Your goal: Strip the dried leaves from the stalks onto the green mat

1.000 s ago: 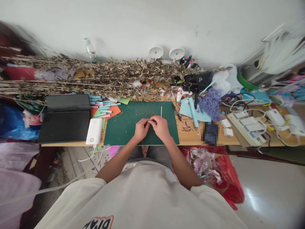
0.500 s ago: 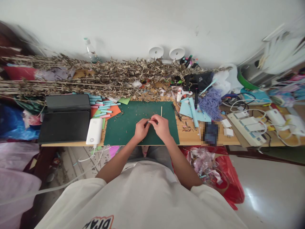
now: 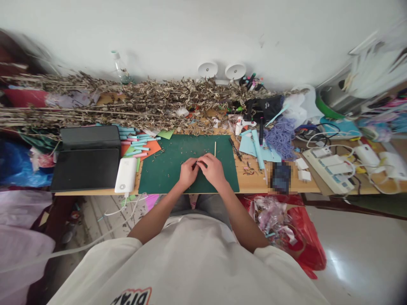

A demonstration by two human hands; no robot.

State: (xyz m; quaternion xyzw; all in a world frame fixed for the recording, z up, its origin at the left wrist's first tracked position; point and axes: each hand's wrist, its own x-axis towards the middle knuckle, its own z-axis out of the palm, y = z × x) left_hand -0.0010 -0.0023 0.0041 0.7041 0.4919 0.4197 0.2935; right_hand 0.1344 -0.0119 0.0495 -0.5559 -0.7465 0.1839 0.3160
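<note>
My left hand (image 3: 188, 173) and my right hand (image 3: 211, 169) meet over a dark green mat (image 3: 165, 165) at the front of the table. The fingers of both are closed, with the fingertips pinched together at one spot. Whatever lies between them is tiny and mostly hidden, so I cannot make out its kind. Just beyond my right hand, a thin pale stick (image 3: 215, 148) lies on the mat. Small brown bits are scattered across the mat.
Dried leafy stems (image 3: 165, 99) stretch along the back. On the left are a black tablet case (image 3: 87, 169), a white power bank (image 3: 126, 174) and rolled paper tubes (image 3: 140, 144). To the right lie a glue gun (image 3: 244, 125), purple yarn (image 3: 281, 137) and a power strip (image 3: 330, 171).
My right hand has shifted slightly left, and its fingers have closed in against those of my left hand. The small piece seen at the fingertips before is now covered.
</note>
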